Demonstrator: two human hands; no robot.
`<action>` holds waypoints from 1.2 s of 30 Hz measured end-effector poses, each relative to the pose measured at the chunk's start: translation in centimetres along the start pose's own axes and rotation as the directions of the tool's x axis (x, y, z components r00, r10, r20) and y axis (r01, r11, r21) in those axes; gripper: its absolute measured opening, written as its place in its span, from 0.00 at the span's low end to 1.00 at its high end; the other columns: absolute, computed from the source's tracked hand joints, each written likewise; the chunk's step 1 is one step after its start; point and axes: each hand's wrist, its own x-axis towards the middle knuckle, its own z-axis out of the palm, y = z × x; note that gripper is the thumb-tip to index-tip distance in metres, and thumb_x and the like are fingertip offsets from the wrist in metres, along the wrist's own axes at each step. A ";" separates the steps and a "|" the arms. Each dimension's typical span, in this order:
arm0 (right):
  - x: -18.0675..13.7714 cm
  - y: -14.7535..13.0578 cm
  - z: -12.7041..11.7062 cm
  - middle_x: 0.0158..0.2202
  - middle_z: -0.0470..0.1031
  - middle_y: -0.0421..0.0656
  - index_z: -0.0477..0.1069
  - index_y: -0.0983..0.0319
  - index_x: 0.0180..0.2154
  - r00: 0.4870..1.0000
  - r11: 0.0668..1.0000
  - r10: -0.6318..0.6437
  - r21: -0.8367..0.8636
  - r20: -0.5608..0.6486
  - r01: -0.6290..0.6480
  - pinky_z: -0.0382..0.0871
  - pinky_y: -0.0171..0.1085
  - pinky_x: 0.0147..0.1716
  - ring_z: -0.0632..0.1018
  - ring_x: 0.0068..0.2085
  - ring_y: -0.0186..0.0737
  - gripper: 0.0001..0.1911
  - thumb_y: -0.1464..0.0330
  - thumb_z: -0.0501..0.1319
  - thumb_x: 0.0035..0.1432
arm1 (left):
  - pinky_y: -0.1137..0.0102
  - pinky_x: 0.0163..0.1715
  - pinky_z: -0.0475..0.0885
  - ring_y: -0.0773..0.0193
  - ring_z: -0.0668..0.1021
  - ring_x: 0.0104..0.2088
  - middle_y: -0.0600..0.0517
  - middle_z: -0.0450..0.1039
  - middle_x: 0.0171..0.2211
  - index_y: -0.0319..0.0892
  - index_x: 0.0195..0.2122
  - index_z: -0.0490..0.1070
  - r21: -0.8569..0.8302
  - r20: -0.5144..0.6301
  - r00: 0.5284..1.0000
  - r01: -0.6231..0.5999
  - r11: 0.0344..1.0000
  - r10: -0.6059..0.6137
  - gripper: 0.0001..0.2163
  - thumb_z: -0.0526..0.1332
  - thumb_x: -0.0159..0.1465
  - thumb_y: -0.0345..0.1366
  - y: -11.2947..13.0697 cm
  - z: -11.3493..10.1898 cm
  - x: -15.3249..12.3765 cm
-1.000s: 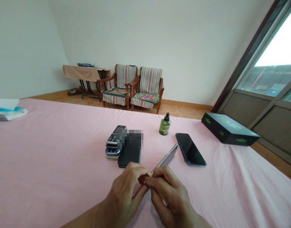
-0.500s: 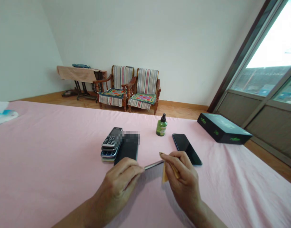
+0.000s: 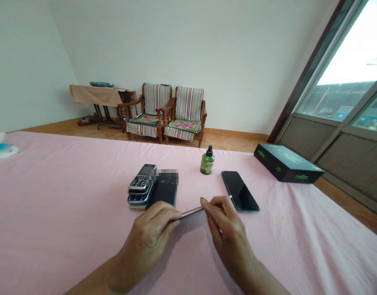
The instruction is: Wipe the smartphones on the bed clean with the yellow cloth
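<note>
Pink-clothed, the desk (image 3: 68, 196) fills the lower view, and both forearms come in from the bottom edge above it. Nearest, the left hand (image 3: 151, 239) has its fingers (image 3: 170, 217) clenched on the near end of a thin phone (image 3: 191, 212), thumb on top. The right hand (image 3: 228, 229) grasps the same phone further along, fingers curled over its upper edge; whether anything else is tucked under that hand cannot be told. Seen edge-on, the phone shows as a slim grey line, nearly level and just above the cloth, running from the left hand up and rightward to a tip that pokes out past the right hand. That tip ends just beside a black smartphone (image 3: 240, 191) lying flat, screen up. Left of the hands, a little further off, keypad phones (image 3: 141, 186) sit stacked, with a dark handset (image 3: 163, 194) touching their right side. Beyond stands a green bottle (image 3: 207, 160), upright, and at the far right corner lies a black box (image 3: 286, 164). A packet (image 3: 0, 149) rests at the left edge. Past the desk, two striped chairs (image 3: 166, 112) and a side table (image 3: 96, 93) stand against the wall, and a window (image 3: 354, 82) fills the right.
</note>
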 end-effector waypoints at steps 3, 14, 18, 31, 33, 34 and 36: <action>0.6 1.3 -0.6 0.36 0.67 0.45 0.75 0.63 0.48 0.994 0.997 0.071 -0.020 -0.085 -0.073 0.72 0.35 0.33 0.73 0.34 0.36 0.16 0.76 0.53 0.64 | 0.73 0.32 0.71 0.64 0.77 0.33 0.50 0.72 0.33 0.41 0.39 0.71 0.020 -0.027 1.000 0.016 1.000 -0.015 0.07 0.57 0.66 0.25 -0.3 0.0 -0.1; 0.9 5.3 -0.8 0.35 0.73 0.47 0.79 0.65 0.42 0.856 0.873 0.485 0.046 -0.178 -0.486 0.70 0.38 0.34 0.76 0.36 0.41 0.16 0.64 0.57 0.60 | 0.74 0.32 0.71 0.65 0.77 0.32 0.51 0.73 0.33 0.41 0.36 0.72 0.028 -0.051 0.996 0.078 0.997 -0.077 0.05 0.58 0.64 0.26 -1.2 -0.4 0.3; 0.7 5.6 -0.5 0.29 0.73 0.45 0.81 0.65 0.32 0.854 0.853 0.520 -0.038 -0.007 -0.520 0.66 0.36 0.31 0.76 0.31 0.41 0.15 0.67 0.56 0.58 | 0.73 0.32 0.72 0.65 0.78 0.32 0.52 0.73 0.32 0.41 0.35 0.72 0.031 -0.052 0.993 0.108 0.994 -0.106 0.04 0.59 0.64 0.27 -1.4 -0.7 0.4; 1.3 5.9 -0.4 0.38 0.75 0.49 0.78 0.65 0.43 0.886 0.898 0.439 0.042 -0.150 -0.438 0.70 0.40 0.38 0.76 0.38 0.43 0.16 0.64 0.56 0.60 | 0.72 0.31 0.73 0.63 0.78 0.31 0.51 0.74 0.31 0.41 0.35 0.74 0.049 -0.070 0.989 0.137 0.989 -0.134 0.05 0.58 0.64 0.29 -1.4 -0.7 0.5; 1.2 6.1 -0.2 0.35 0.75 0.48 0.78 0.65 0.39 0.885 0.889 0.457 0.016 -0.089 -0.458 0.69 0.38 0.35 0.77 0.37 0.43 0.15 0.66 0.55 0.59 | 0.72 0.31 0.72 0.63 0.78 0.31 0.51 0.74 0.32 0.41 0.35 0.73 0.045 -0.073 0.988 0.137 0.989 -0.134 0.05 0.58 0.64 0.29 -1.4 -0.7 0.5; 1.1 6.1 -0.1 0.33 0.75 0.47 0.79 0.65 0.37 0.884 0.885 0.464 -0.008 -0.060 -0.465 0.69 0.37 0.34 0.76 0.35 0.42 0.14 0.67 0.56 0.59 | 0.72 0.31 0.72 0.63 0.78 0.31 0.51 0.74 0.32 0.41 0.35 0.73 0.044 -0.076 0.988 0.139 0.989 -0.136 0.05 0.58 0.64 0.28 -1.4 -0.6 0.4; 0.9 6.2 0.0 0.28 0.73 0.44 0.78 0.65 0.29 0.886 0.884 0.464 -0.058 -0.020 -0.464 0.65 0.36 0.30 0.75 0.31 0.41 0.12 0.69 0.56 0.57 | 0.72 0.32 0.72 0.63 0.78 0.32 0.51 0.74 0.32 0.41 0.35 0.73 0.041 -0.077 0.987 0.142 0.989 -0.138 0.05 0.58 0.64 0.28 -1.5 -0.6 0.3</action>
